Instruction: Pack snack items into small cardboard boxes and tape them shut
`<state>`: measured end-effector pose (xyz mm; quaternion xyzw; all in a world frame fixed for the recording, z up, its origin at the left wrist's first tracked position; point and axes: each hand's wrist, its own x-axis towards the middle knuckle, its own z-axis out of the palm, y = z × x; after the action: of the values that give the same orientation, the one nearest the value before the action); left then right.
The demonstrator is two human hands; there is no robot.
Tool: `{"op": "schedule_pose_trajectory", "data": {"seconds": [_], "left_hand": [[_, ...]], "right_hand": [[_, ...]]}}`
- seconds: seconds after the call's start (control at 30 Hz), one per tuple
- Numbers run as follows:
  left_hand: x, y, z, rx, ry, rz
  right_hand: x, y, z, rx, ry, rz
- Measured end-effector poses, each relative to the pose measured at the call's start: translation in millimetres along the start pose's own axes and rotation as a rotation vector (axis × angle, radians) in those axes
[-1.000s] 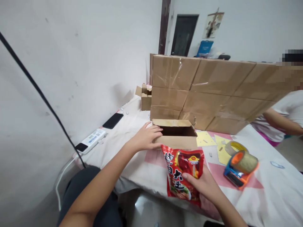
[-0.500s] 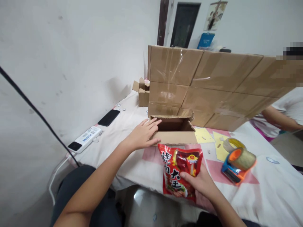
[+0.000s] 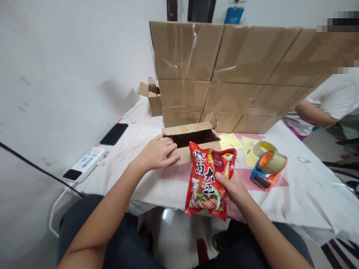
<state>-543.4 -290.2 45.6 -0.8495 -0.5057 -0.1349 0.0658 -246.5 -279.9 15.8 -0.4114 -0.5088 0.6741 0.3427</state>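
My right hand (image 3: pixel 231 185) grips a red food packet (image 3: pixel 203 198) by its right side, thumb on the front. The packet is held up, slightly tilted, showing large dark characters and a picture of sliced meat. Directly behind it on the table stands a small cardboard box (image 3: pixel 183 155), its top open with a raised flap along the back. My left hand (image 3: pixel 159 152) holds that box at its left end, fingers over the edge and thumb along the front. The packet hides the box's lower right front.
A wall of taped cardboard boxes (image 3: pixel 235 78) rises behind. Another open box (image 3: pixel 154 101), a black phone (image 3: pixel 114 133) and a white power strip (image 3: pixel 85 164) lie left. Yellow paper (image 3: pixel 228 142) and a tape dispenser (image 3: pixel 266 172) are right. Across the table, a person's arm (image 3: pixel 316 114) shows.
The packet has risen towards the box and now overlaps its front. The box's back flap shows more upright. My left hand stays at the box's left end; the view has tilted down.
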Motion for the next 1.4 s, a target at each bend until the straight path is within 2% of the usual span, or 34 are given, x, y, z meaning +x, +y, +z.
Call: {"op": "schedule_pose_trajectory", "data": {"seconds": [0.2, 0.33, 0.47, 0.63, 0.73, 0.87, 0.93, 1.07, 1.17, 1.3, 1.4], "left_hand": [[0, 2, -2.2, 0.021, 0.032, 0.082], [-1, 4, -3.3, 0.006, 0.114, 0.107], [-2, 5, -5.9, 0.065, 0.189, 0.07], [-5, 13, -18.5, 0.286, 0.213, -0.013], [-10, 20, -27.1, 0.375, 0.179, -0.108], [-15, 31, -35.5, 0.351, 0.018, -0.268], [-15, 36, -37.5, 0.306, -0.053, -0.282], [-13, 43, -38.5, 0.281, -0.12, -0.273], [-14, 46, -39.9, 0.312, -0.128, -0.304], [-19, 46, -42.6, 0.363, -0.066, -0.386], [-21, 42, -40.4, 0.334, -0.095, -0.463]], "right_hand": [[5, 3, -4, -0.027, -0.003, -0.015], [6, 3, -6, 0.013, -0.005, -0.023], [5, 2, -6, -0.01, -0.003, -0.02], [4, 0, -5, -0.036, 0.013, -0.002], [5, 1, -6, 0.01, 0.005, -0.004], [9, 6, -11, 0.072, 0.001, -0.058], [11, 8, -12, 0.095, -0.005, -0.08], [10, 7, -11, 0.134, -0.032, -0.084], [8, 5, -9, 0.152, -0.016, -0.085], [7, 6, -9, 0.124, -0.008, -0.095], [7, 8, -11, 0.087, -0.01, -0.096]]}}
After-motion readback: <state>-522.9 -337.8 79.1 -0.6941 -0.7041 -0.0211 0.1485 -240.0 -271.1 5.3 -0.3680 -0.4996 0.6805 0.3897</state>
